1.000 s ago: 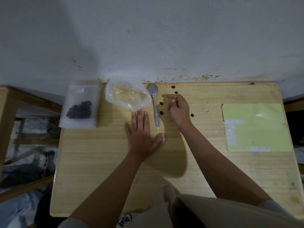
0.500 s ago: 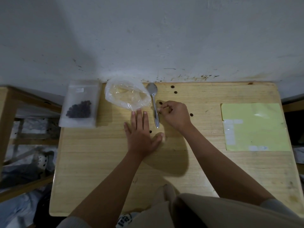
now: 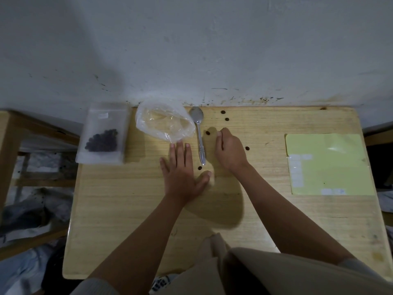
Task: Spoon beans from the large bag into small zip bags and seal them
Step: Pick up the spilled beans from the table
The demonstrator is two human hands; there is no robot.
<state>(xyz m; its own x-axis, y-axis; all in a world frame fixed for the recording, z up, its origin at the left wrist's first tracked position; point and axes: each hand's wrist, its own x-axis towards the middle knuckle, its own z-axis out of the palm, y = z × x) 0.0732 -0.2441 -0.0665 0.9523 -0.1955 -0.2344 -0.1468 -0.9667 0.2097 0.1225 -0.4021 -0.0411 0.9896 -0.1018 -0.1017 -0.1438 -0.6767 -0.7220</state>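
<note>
Left hand [image 3: 180, 173] laid flat, fingers straight, on pale wooden table [image 3: 127, 209]; right hand [image 3: 229, 150] curled, contents not discernible.
Crumpled clear large plastic bag [image 3: 164, 122] sits at 12 o'clock of left hand; steel spoon [image 3: 198, 133] between hands; small clear zip bag of dark beans [image 3: 103, 136] at 10 o'clock; loose brown beans [image 3: 247, 148] scattered around right hand.

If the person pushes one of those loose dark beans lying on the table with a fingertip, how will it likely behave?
The loose bean near the spoon looks small and rounded, so it would probably roll or skid on the smooth wooden table. It is likely very light. Several beans lie scattered apart, which suggests they stray easily.
</note>
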